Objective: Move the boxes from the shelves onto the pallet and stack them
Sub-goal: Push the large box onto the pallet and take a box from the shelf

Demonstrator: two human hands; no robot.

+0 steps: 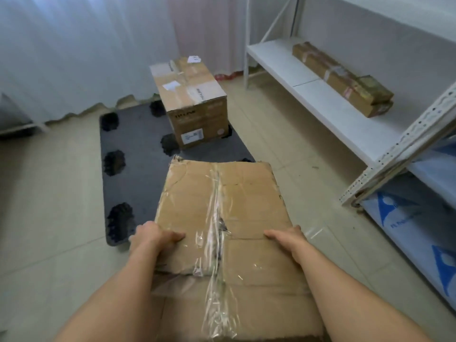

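Spanning the right side of the view, a white metal shelving unit (pixel 320 95) stands on the tiled floor (pixel 49 193). Pale curtains (pixel 86 45) hang along the far wall.

A dark grey pallet (pixel 138 149) lies flat on the floor, left of the shelving and well apart from it. Round recesses run down its left edge and centre.

A worn cardboard box (pixel 222 218) is held in front of the person, above the near end of the pallet. Its top flaps are sealed with clear tape along the centre seam, and its far left corner is torn.

A taped cardboard box (pixel 192 95) stands upright on the far right part of the pallet, with a white label on its near face.

A long, flat cardboard package (pixel 343 77) lies on the middle shelf. Blue printed sheets (pixel 419 233) lie on the lowest level.

The left hand (pixel 153 234) grips the left edge of the worn box, thumb on top, fingers wrapped over the side. The right hand (pixel 286 236) grips the right edge the same way, thumb lying flat on the top face.
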